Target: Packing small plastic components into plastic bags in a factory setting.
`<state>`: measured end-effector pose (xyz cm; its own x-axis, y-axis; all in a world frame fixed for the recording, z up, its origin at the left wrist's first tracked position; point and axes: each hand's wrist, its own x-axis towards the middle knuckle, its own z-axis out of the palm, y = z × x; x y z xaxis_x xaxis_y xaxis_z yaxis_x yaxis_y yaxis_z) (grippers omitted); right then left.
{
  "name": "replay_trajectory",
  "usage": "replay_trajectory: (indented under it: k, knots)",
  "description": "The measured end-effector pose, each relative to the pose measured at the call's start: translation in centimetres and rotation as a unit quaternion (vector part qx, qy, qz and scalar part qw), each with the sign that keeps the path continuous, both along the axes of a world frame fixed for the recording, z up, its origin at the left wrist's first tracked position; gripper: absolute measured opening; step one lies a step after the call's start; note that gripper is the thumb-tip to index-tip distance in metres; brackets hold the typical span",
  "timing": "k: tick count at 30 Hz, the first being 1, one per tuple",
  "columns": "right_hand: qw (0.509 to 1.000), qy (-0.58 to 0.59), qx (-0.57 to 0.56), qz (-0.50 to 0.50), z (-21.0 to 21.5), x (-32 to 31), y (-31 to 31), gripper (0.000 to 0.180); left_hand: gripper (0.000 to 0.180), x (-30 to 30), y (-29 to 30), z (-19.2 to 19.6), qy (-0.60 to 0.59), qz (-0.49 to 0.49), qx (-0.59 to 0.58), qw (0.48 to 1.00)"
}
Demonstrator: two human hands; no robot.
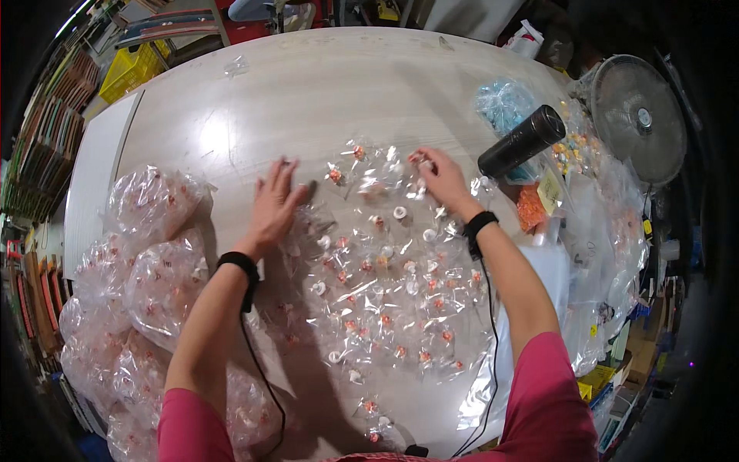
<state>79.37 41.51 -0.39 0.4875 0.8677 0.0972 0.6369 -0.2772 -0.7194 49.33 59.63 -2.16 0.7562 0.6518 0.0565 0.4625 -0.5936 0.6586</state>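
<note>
Small clear plastic bags [385,319], holding little orange-red and white pieces, lie spread over the middle of the table [308,85]. My left hand [275,202] hovers or rests at the left edge of this spread, its fingers apart and slightly blurred, with nothing visible in them. At the far right edge of the spread, my right hand [443,182] has its fingers bent together on a small clear bag [416,159] with a reddish piece. Motion blurs the fingertips there. Just left of it another small bag [377,183] is smeared by movement.
Large filled clear bags [158,285] pile up on the left. At right lie a black cylinder [522,140], a bag of blue pieces [504,104], orange pieces [530,206] and flat plastic sheets [543,269]. A fan [639,117] stands behind them. Black cords hang from both wristbands.
</note>
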Motion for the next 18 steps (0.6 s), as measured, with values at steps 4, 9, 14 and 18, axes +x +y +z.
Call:
replay_trajectory:
  k: [4, 9, 14, 18]
  knots:
    - [0.998, -0.045, 0.021, 0.048, -0.3, -4.9, -2.5, 0.031, 0.059, 3.5, -6.3, 1.1, 0.042, -0.102, 0.020, 0.994]
    - [0.991, 0.124, 0.052, -0.021, 3.6, -6.6, -7.6, 0.028, 0.056, 3.3, -11.0, 6.0, 0.162, -0.290, -0.030, 0.943]
    - [0.992, 0.121, 0.019, -0.028, 14.5, -13.0, -11.5, 0.019, 0.047, 0.7, -13.9, 13.9, -0.101, -0.188, -0.046, 0.976]
    - [0.995, 0.008, 0.007, 0.098, 20.2, -19.0, -14.8, 0.018, 0.039, -2.0, -17.6, 21.5, -0.044, -0.269, -0.206, 0.940]
